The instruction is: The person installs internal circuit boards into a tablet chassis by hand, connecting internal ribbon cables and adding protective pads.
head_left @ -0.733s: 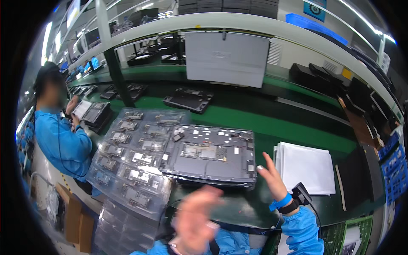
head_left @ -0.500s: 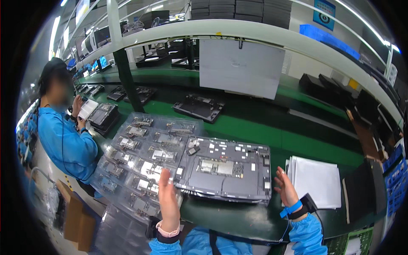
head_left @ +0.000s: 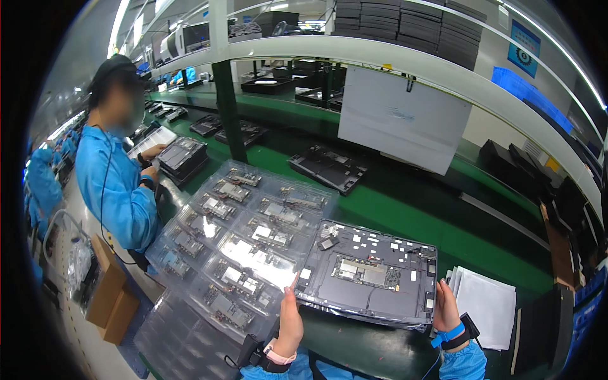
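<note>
We see a long green desk (head_left: pixel 380 212) under a white metal frame (head_left: pixel 285 48), from which a white board (head_left: pixel 402 123) hangs. Beyond it, a blue poster (head_left: pixel 525 47) marks the pale wall (head_left: pixel 498 50). Bright strip lights (head_left: pixel 118 28) glow overhead, and at our left we see a pale floor (head_left: pixel 57 253).

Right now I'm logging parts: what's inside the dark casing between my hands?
Inside the dark casing are a circuit board, a small black block near the far left corner and white patches. Anything beneath the board is covered.
</note>
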The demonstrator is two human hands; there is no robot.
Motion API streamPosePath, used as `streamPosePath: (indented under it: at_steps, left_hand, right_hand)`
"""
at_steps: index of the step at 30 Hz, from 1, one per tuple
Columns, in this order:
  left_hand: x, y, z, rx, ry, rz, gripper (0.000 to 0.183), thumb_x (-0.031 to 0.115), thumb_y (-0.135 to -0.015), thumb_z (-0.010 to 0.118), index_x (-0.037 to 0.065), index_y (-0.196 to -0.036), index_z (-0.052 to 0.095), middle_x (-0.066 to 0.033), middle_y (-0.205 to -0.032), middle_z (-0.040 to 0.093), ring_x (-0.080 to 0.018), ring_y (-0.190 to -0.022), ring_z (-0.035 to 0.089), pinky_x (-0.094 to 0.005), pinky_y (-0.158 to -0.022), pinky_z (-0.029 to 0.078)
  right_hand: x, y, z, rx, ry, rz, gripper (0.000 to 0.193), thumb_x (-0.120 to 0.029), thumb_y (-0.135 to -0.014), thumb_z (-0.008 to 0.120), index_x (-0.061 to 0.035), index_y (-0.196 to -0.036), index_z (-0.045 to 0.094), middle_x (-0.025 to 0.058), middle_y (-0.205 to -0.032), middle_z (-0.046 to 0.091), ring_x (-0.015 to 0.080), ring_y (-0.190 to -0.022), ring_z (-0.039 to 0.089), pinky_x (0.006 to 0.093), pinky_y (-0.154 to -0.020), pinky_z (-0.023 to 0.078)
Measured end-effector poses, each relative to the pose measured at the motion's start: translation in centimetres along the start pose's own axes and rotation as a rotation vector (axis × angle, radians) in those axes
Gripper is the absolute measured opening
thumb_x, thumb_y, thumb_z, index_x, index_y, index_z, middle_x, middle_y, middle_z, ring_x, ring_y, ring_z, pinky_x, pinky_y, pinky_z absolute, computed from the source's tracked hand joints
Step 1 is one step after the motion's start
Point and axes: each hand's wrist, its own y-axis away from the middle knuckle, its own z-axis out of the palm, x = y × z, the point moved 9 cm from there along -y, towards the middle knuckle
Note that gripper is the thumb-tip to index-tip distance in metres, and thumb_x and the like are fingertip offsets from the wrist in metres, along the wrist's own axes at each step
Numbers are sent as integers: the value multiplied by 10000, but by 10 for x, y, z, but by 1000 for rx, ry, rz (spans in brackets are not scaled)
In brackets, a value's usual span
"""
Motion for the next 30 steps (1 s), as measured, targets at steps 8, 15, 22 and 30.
streamPosePath:
  at_steps: [8, 15, 22, 30]
  left_hand:
    - [-38, -3, 12, -159, 69, -286, 734, 600, -933, 269, 41, -1409, 259, -116, -1415, 363, -248, -1301, 330, -414, -1060, 226]
    - [-18, 64, 46, -290, 76, -215, 659, 505, -971, 268, 18, -1413, 241, -98, -1456, 289, -216, -1332, 269, -386, -1093, 171]
    - [-25, 80, 55, -460, 161, -258, 613, 416, -1003, 204, -12, -1438, 150, -129, -1500, 167, -202, -1384, 132, -307, -1119, 82]
    - [129, 108, 42, -455, 72, 60, 857, 482, -827, 543, -4, -1431, 177, -174, -1460, 262, -282, -1363, 245, -439, -1099, 183]
  right_hand:
    - [7, 1, -3, -29, -172, 30, 472, -401, -955, 386, -49, -1252, 490, 90, -1193, 570, 232, -1079, 554, 382, -931, 446]
    - [7, 89, -38, 121, -176, -36, 506, -396, -961, 326, -17, -1264, 471, 115, -1192, 571, 225, -1064, 565, 360, -921, 453]
    - [22, 129, -69, 254, -224, -123, 439, -322, -962, 362, -17, -1257, 475, 105, -1181, 575, 217, -1061, 559, 345, -911, 448]
    - [-27, 140, -78, 114, 171, 47, 431, -162, -872, 507, -1, -1270, 475, 87, -1156, 580, 169, -1106, 514, 340, -930, 421]
